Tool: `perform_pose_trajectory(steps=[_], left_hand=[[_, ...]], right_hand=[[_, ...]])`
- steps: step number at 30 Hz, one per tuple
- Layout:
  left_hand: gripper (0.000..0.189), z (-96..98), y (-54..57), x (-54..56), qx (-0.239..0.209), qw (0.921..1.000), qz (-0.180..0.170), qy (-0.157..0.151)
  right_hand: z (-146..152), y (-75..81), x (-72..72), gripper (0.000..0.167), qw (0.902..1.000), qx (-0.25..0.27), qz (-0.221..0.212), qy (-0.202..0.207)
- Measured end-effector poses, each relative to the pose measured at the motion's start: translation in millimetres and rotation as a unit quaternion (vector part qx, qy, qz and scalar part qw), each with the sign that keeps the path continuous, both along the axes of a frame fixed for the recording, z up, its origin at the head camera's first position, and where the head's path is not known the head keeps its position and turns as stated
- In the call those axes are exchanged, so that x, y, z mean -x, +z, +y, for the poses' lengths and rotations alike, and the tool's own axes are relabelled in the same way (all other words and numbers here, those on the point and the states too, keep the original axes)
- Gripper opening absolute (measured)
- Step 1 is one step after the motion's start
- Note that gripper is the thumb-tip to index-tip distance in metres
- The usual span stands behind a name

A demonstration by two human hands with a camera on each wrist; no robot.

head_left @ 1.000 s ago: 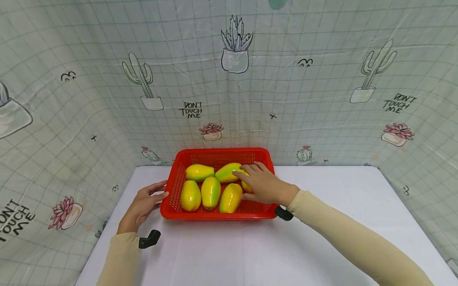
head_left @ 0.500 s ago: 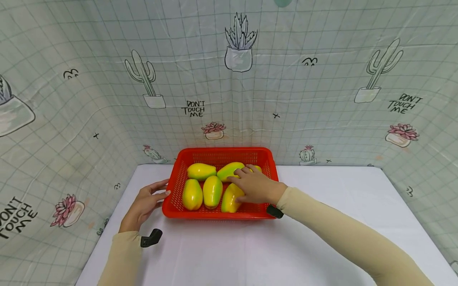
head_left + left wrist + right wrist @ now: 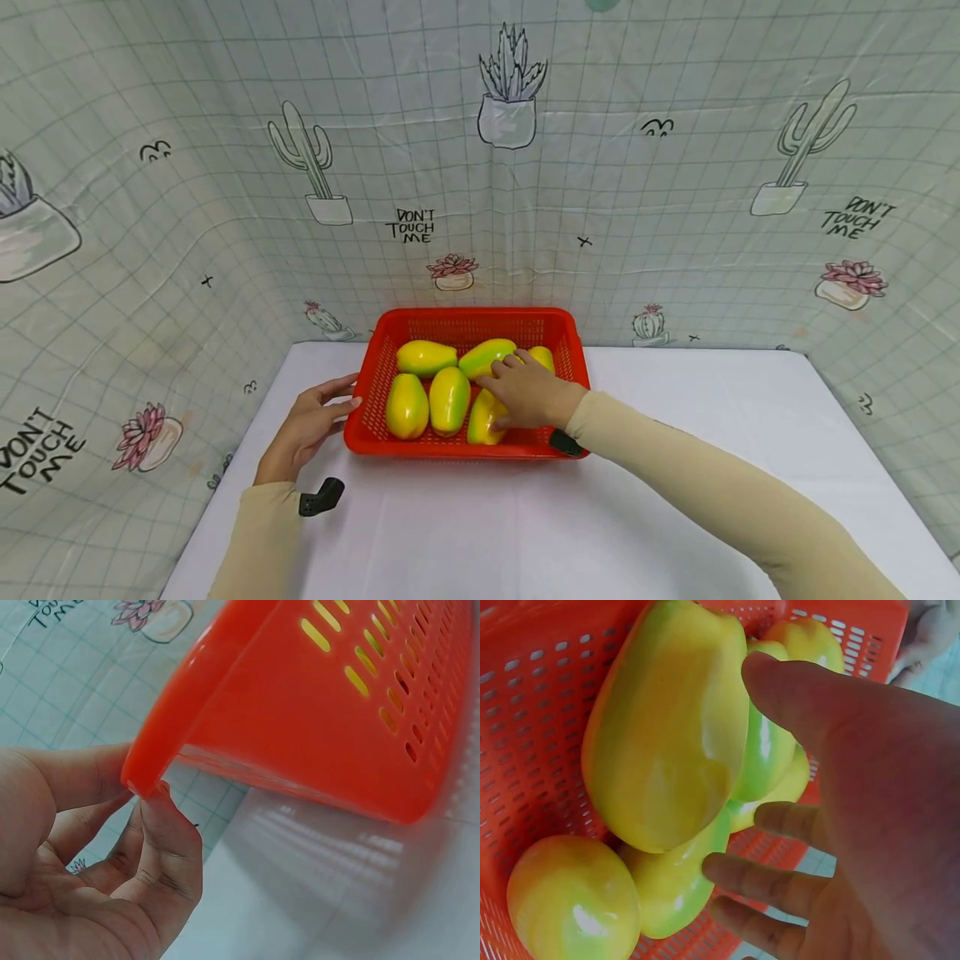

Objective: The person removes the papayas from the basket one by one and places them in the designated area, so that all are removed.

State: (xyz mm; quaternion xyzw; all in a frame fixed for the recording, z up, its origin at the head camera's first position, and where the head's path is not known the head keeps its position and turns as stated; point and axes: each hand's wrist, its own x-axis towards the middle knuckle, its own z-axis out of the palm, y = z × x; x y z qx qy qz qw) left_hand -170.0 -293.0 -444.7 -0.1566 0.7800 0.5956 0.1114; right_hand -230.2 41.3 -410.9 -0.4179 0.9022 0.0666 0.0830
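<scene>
Several yellow-green papayas lie in a red plastic basket (image 3: pixel 472 313) with perforated walls. My left hand (image 3: pixel 303 429) pinches the basket's left rim; in the left wrist view the rim (image 3: pixel 187 712) sits between thumb and fingers. Over the basket's right part, my right hand (image 3: pixel 531 392) reaches with spread fingers above the front-right papaya (image 3: pixel 482 418), partly covering it. In the right wrist view the thumb is close to that papaya (image 3: pixel 667 727), with a gap between hand and fruit. The rightmost papaya (image 3: pixel 543 358) is partly hidden behind my right hand.
The basket stands on a white tabletop (image 3: pixel 442 525). Behind and beside it hangs a grid-patterned cloth (image 3: pixel 525 192) printed with cacti. A dark wrist device (image 3: pixel 322 497) is worn at my left wrist, and another (image 3: pixel 566 443) at my right.
My right hand has shifted left, from the rightmost papaya to above the front-right one, uncovering more of the rightmost papaya. My left hand keeps its hold on the rim.
</scene>
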Motion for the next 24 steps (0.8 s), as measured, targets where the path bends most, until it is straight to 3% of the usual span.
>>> perform_pose_trajectory(steps=[9, 24], left_hand=[[0.063, -0.2, 0.4, 1.2, -0.003, 1.0000, 0.003, 0.000], [0.062, -0.5, -0.7, 0.1, 0.000, 1.0000, 0.001, 0.003]], right_hand=[[-5.6, 1.1, -0.2, 0.073, 0.9995, -0.022, -0.012, -0.020], [-25.2, -2.8, -2.3, 0.073, 0.9969, -0.073, -0.027, -0.004]])
